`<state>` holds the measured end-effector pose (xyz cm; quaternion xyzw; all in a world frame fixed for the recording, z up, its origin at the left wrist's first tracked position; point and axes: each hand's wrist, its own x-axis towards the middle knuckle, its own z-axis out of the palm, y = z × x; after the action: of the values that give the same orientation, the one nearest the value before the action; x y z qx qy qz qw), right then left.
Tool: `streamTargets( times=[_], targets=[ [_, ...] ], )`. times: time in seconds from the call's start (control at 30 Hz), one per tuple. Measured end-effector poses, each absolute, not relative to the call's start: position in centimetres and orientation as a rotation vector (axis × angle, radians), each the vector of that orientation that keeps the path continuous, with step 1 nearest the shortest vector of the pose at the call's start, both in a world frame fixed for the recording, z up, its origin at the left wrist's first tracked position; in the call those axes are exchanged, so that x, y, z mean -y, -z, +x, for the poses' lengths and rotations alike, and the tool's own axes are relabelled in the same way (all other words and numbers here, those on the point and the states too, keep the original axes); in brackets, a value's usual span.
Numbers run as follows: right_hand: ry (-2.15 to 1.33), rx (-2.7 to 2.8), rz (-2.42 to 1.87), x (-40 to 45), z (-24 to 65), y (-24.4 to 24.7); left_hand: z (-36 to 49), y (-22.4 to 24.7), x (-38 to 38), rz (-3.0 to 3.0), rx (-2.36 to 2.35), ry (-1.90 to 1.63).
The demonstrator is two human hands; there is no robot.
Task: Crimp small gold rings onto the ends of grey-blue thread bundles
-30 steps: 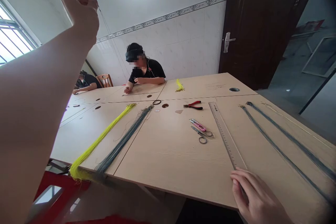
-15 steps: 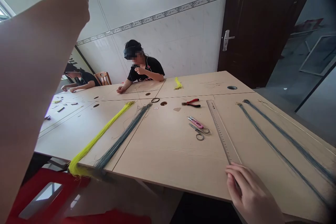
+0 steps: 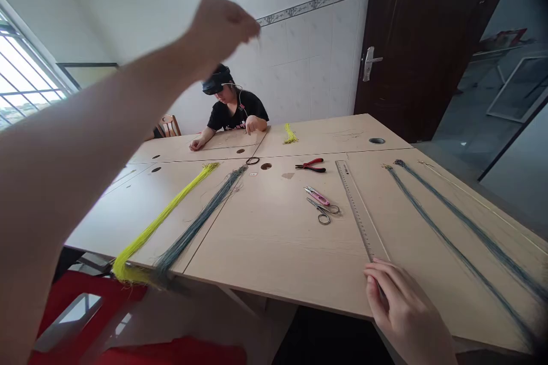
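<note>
My left hand [image 3: 225,28] is raised high at the end of an outstretched arm, in front of the wall. Its fingertips are pinched together, blurred by motion; a faint strand may hang there, too fine to make out. Near the table's front edge, my right hand [image 3: 405,308] has its fingers curled over the near end of a clear ruler [image 3: 357,211], hiding that end. Left of the ruler lie pink thread snips [image 3: 317,196], small scissors [image 3: 322,212] and red-handled pliers [image 3: 311,165].
A yellow thread bundle [image 3: 166,217] and a grey-blue one [image 3: 199,219] hang over the table's front edge at left. More grey-blue strands [image 3: 462,228] lie at right. Across the table [image 3: 257,251] sits a co-worker [image 3: 240,108]. A red stool [image 3: 64,302] stands below left.
My left arm has swung from close in front of the camera out to the upper middle, bringing the hand into view. My right hand stays on the ruler. The co-worker's raised hand has lowered.
</note>
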<state>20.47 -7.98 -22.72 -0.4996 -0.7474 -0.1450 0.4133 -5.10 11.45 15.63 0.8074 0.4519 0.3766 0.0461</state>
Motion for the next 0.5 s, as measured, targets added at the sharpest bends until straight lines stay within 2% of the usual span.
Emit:
streamTargets(
  times=[0.1, 0.3, 0.5],
  targets=[
    [0.34, 1.873, -1.26, 8.0, 20.5, 22.7, -3.4, -10.7, -10.8, 2.466, -1.451, -1.023],
    [0.26, 1.864, -1.259, 8.1, 20.5, 22.6, -2.5, 0.1, -8.4, 2.378, -1.291, -0.599],
    [0.081, 1.75, -1.221, 8.0, 19.6, 21.3, -2.3, 8.4, -4.0, 2.171, -1.15, -0.695]
  ],
)
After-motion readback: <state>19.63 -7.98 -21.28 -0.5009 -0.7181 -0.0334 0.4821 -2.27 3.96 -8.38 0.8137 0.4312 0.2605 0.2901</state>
